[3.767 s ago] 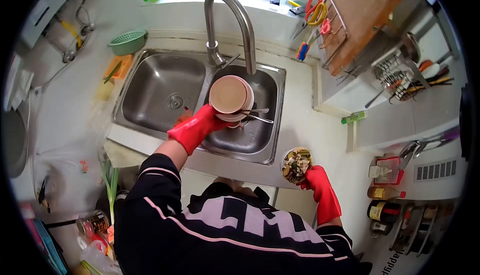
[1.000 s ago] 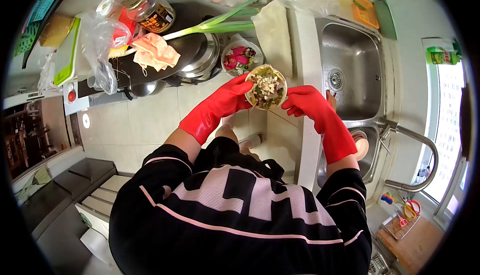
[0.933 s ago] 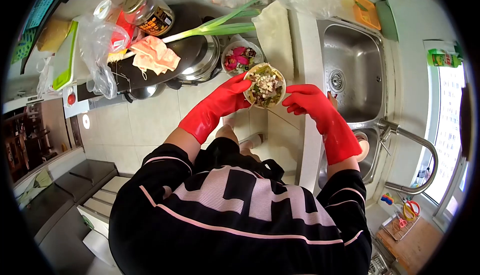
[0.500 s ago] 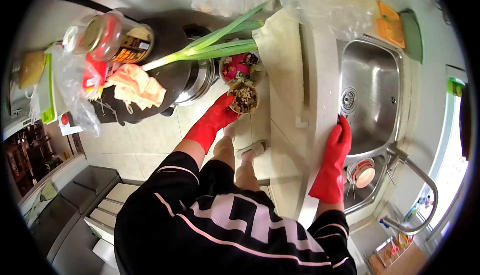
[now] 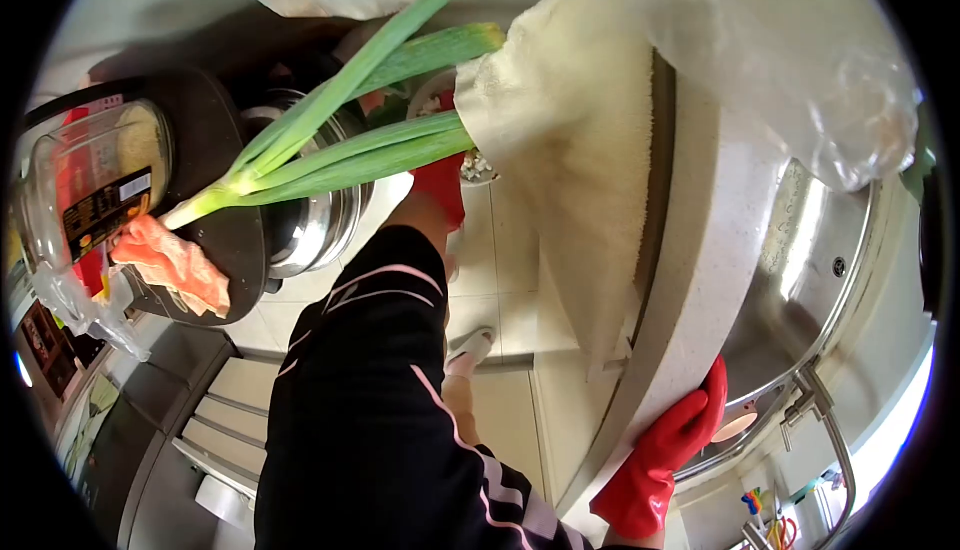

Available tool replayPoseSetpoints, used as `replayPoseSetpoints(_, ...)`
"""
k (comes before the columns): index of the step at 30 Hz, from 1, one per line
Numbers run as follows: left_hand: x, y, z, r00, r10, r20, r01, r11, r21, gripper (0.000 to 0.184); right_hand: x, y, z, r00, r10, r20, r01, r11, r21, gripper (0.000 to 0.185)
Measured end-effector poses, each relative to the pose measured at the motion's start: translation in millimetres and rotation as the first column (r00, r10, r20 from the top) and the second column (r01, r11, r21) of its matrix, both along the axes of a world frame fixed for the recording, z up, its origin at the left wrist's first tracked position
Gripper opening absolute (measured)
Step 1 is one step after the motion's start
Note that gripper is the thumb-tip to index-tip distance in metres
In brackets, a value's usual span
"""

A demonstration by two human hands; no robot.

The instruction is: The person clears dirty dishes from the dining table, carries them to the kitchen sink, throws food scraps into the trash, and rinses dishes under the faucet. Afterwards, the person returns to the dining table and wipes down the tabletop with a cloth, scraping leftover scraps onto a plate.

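Note:
My left hand (image 5: 440,190), in a red rubber glove, reaches down to a round bin (image 5: 418,102) on the floor. Long green leaves of a scallion (image 5: 318,162) cross in front, so its fingers are mostly hidden. Pale food scraps (image 5: 478,165) inside a light rim show just right of the glove; whether that rim is the bin's or a small container's, I cannot tell. My right hand (image 5: 665,450), also in a red glove, rests on the counter edge (image 5: 690,280) beside the sink, fingers stretched out and holding nothing visible.
The steel sink (image 5: 815,260) lies at right, with a tap (image 5: 825,400) near it. A cream towel (image 5: 570,120) hangs over the counter side. A dark surface at left holds a clear jar (image 5: 110,175) and an orange cloth (image 5: 175,265). A plastic bag (image 5: 840,80) fills the upper right.
My view has leaned lower and closer. The left hand, earlier gripping a small tub of scraps, is now behind the scallion leaves. The right hand remains by the sink edge.

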State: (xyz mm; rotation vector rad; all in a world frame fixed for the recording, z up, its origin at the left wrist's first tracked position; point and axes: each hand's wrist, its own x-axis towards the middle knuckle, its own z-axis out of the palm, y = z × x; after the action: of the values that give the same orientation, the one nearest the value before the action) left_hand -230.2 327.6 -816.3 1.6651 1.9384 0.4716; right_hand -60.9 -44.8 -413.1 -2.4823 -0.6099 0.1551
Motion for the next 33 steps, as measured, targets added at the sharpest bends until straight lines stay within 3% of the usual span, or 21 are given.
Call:
replayPoseSetpoints(8, 0.6, -6.9, 14.9, 0.995, -0.032, 0.091, 0.033, 0.999, -0.012, 0.053, -1.2, -8.8, 1.0, 0.99, -0.03, -0.134, 0.031, 1.0, 0.0, 0.047)
replayPoseSetpoints(20, 5.8, -6.1, 39.8, 0.984, -0.024, 0.174, 0.033, 0.998, -0.05, 0.058, -3.2, -6.5, -1.8, 0.995, -0.044, -0.089, 0.045, 0.999, 0.011, 0.054)
replayPoseSetpoints(23, 7.8, -4.0, 43.7, 0.983, -0.027, 0.181, 0.035, 0.998, -0.045, 0.059, -4.5, -9.2, -2.2, 0.993, -0.03, -0.111, 0.036, 0.998, 0.053, 0.046)
replayPoseSetpoints(33, 19.7, 7.6, 70.6, 0.981, -0.061, 0.184, 0.064, 0.998, -0.013, 0.064, -4.1, -8.1, -1.3, 0.996, -0.023, -0.087, 0.026, 0.999, 0.031, 0.045)
